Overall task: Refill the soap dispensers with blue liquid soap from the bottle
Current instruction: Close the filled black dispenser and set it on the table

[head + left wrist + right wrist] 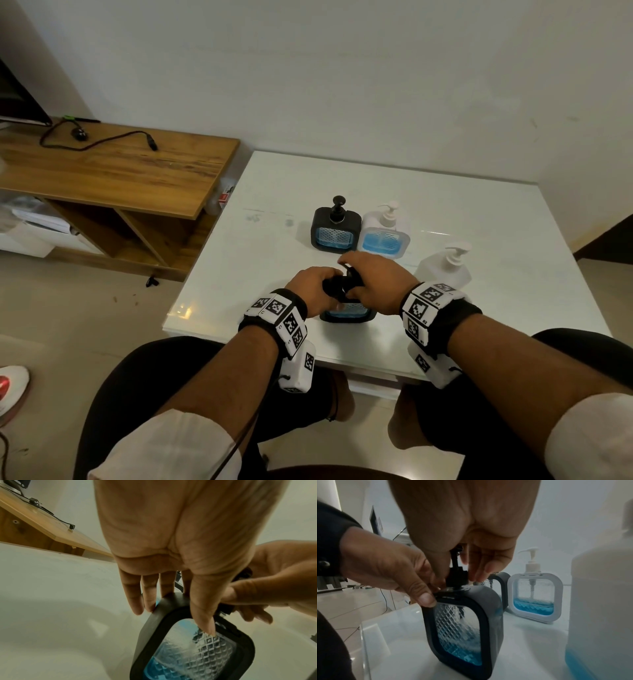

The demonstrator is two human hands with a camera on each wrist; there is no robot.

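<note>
A black-framed soap dispenser (347, 314) with a little blue soap at its bottom stands near the table's front edge. My left hand (317, 291) grips its top, thumb (205, 622) on the clear patterned window (188, 653). My right hand (371, 284) pinches the black pump collar (456, 579) on the neck of this dispenser (462, 628); the pump sits on the neck. To the right stands the white refill bottle (445, 269), with blue soap low in its base (590, 660).
A second black dispenser (337, 228) and a white-framed dispenser (385, 234), both partly filled with blue soap, stand side by side behind my hands. The white table (479, 219) meets the wall at the back. A wooden desk (113, 171) with a cable stands to the left.
</note>
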